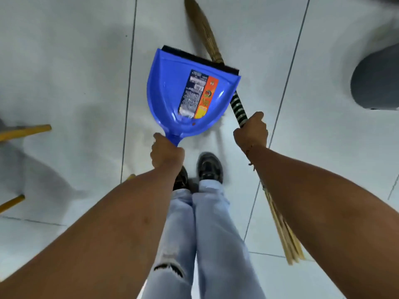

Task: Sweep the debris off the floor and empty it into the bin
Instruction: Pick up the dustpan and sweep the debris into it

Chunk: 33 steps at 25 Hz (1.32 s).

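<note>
L hand (167,153) fisted round handle of blue dustpan (190,93), pan held out over tiled floor (64,72). R hand (251,131) grips broom (238,108) at its striped wrap; grey bin (377,80) off to the right.

Both bare forearms reach forward and down from the bottom corners, converging slightly toward the middle. The left hand (166,153) is curled into a tight fist, knuckles up, wrist straight. The right hand (251,131) sits a little farther forward and well apart from it, fingers wrapped closed, a thin band at the wrist.
</note>
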Available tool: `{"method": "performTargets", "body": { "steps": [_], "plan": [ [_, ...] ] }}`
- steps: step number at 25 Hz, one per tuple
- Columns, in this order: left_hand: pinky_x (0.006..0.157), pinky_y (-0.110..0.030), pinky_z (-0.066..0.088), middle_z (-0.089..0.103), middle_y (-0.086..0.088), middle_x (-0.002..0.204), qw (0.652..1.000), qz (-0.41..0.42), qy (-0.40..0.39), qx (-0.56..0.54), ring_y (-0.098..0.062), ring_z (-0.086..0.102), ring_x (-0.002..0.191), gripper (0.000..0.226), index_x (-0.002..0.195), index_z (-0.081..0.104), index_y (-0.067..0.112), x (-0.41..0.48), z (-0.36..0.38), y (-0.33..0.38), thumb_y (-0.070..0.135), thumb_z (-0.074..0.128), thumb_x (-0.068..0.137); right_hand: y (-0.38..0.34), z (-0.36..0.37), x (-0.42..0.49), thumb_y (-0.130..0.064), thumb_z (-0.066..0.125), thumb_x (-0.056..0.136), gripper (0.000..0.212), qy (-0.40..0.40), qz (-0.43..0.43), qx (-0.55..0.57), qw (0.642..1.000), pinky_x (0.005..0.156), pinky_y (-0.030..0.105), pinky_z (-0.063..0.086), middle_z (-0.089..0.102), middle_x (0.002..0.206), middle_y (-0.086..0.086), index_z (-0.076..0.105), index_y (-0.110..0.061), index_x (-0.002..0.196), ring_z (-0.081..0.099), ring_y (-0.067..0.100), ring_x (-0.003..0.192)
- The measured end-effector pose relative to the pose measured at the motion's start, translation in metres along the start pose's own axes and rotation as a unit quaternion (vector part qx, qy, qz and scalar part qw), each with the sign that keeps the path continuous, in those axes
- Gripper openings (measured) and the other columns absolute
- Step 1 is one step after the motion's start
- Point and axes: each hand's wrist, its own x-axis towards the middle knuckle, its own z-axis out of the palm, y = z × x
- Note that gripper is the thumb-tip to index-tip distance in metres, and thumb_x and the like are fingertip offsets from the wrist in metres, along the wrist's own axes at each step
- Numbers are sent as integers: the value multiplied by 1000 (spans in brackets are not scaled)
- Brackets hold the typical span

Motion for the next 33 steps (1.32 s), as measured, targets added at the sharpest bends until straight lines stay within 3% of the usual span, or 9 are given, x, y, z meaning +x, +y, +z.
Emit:
{"method": "performTargets", "body": {
  "steps": [3,6,9,11,17,21,27,30,33],
  "plan": [
    [90,-46,46,58,-27,119,996,-8,9,85,-46,53,111,44,118,41,-2,4,-3,-50,2,60,79,23,14,-13,-9,49,86,63,-27,11,3,1000,85,39,44,56,123,15,24,-16,144,56,37,111],
    [92,-48,44,58,-33,116,991,-7,21,130,-50,53,109,40,115,42,-5,40,-1,-90,-4,58,78,46,38,2,-32,46,95,46,-13,16,-31,999,86,40,46,59,121,17,37,-15,136,57,37,109],
    [89,-50,45,57,-34,114,991,-13,20,132,-52,53,106,40,115,40,-6,88,12,-109,-7,57,79,63,62,35,-11,49,91,31,7,28,-73,997,85,40,47,59,120,21,45,0,120,58,39,107],
    [88,-52,45,56,-33,114,988,17,31,153,-52,53,106,40,117,39,-6,112,18,-115,-7,54,80,73,77,45,-2,45,88,30,-2,20,-112,993,83,43,48,59,115,21,43,-1,118,59,40,103],
    [84,-50,47,53,-30,121,951,126,68,273,-48,58,101,57,141,23,-6,164,36,-109,-1,46,90,115,105,43,-3,36,88,19,-12,51,-199,979,84,50,52,62,103,21,40,-6,106,61,40,95],
    [85,-53,46,53,-35,117,934,170,93,301,-51,59,96,56,142,19,-12,185,35,-118,-3,41,91,148,108,15,3,39,82,20,-42,25,-246,968,79,43,50,62,97,17,40,-9,97,60,36,90],
    [83,-54,49,56,-35,113,922,184,98,326,-52,61,92,57,142,21,-11,192,26,-128,-4,44,90,160,89,13,8,44,76,33,51,16,-212,976,78,46,49,60,96,24,48,0,108,57,42,89],
    [81,-55,49,57,-37,108,921,175,108,331,-53,62,88,56,140,24,-12,196,14,-140,-6,45,89,154,85,28,5,45,78,31,35,19,-266,963,74,40,43,60,98,21,47,-3,108,56,39,92],
    [80,-57,48,56,-38,108,917,166,108,347,-55,60,88,55,141,24,-12,199,2,-150,-6,44,90,150,90,27,3,46,79,33,2,-33,-340,940,68,35,36,61,97,17,47,-6,110,56,36,90]
  ]
}}
